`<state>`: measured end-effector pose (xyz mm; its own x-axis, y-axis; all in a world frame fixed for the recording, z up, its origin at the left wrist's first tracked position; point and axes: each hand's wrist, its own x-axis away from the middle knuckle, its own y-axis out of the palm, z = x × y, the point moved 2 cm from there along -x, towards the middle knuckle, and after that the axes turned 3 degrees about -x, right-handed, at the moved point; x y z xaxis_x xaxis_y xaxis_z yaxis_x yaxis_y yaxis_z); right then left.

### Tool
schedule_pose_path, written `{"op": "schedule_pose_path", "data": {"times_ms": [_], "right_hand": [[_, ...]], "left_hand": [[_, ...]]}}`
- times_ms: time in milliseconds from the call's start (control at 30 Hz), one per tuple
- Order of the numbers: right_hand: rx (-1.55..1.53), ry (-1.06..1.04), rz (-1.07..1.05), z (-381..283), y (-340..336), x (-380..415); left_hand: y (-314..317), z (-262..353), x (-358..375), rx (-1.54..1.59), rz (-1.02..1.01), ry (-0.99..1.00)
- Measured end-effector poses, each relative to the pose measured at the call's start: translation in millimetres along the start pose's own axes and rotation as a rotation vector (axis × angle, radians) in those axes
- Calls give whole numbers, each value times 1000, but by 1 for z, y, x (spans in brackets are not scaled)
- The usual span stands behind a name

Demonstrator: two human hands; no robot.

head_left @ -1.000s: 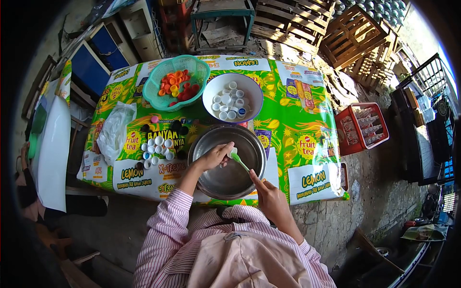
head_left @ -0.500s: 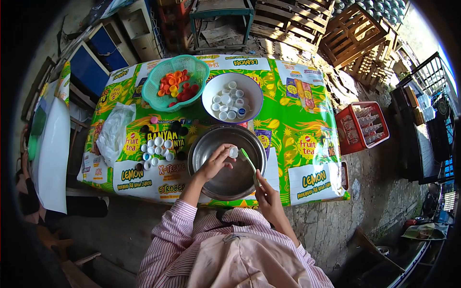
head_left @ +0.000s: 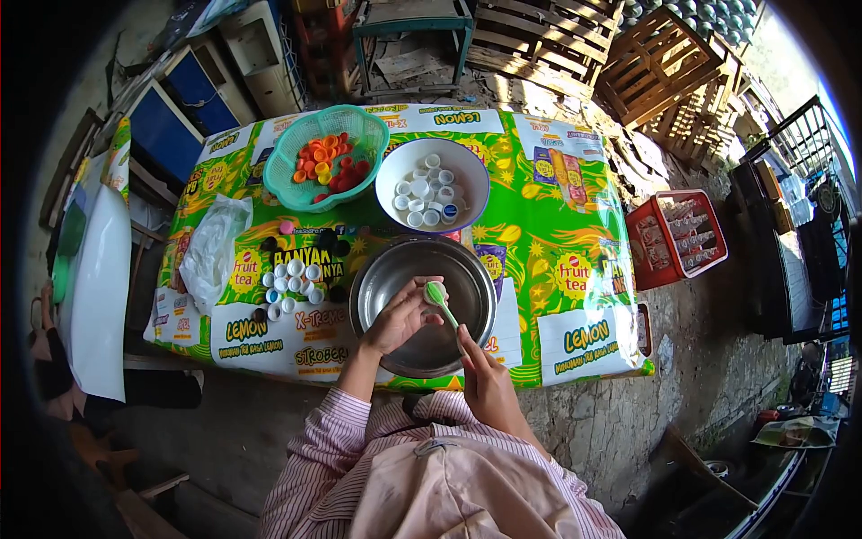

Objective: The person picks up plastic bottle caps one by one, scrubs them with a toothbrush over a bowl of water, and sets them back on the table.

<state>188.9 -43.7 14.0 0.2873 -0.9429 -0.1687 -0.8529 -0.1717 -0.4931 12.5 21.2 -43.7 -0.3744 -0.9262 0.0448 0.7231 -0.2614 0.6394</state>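
Note:
Over the steel basin (head_left: 373, 296) my left hand (head_left: 401, 316) has its fingers curled round a white cap, now mostly covered by the head of a green brush (head_left: 436, 295). The brush's pale green handle is gripped by my right hand (head_left: 485, 373), near the basin's front right rim. A white bowl (head_left: 478, 189) holding several white caps (head_left: 420, 188) stands just behind the basin. To its left is a mint-green basket (head_left: 285, 166) with orange, red and yellow caps (head_left: 323, 157). Several white caps (head_left: 294, 283) and dark caps lie on the cloth left of the basin.
A crumpled clear plastic bag (head_left: 214, 251) lies at the left of the green patterned tablecloth (head_left: 539, 269). A red crate (head_left: 651, 247) with contents stands right of the table. Wooden pallets (head_left: 660, 67) and a teal-framed stand (head_left: 413, 31) are behind.
The brush head has moved left and down onto the cap in my left hand. My right hand has shifted slightly left and down with the handle.

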Motion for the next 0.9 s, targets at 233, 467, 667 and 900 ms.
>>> {"op": "schedule_pose_path", "data": {"times_ms": [233,467,667,900], "right_hand": [[-9,134,-111,-8,-7,-4],[-117,-22,-11,-4,-8,-8],[-22,-78,-170,-11,-29,-12],[378,-53,-103,-13,-35,-12]], "left_hand": [[5,4,0,-47,-4,48],[11,8,-2,-88,39,88],[-2,11,-1,-47,-29,41],[-6,6,1,-99,29,-40]]}}
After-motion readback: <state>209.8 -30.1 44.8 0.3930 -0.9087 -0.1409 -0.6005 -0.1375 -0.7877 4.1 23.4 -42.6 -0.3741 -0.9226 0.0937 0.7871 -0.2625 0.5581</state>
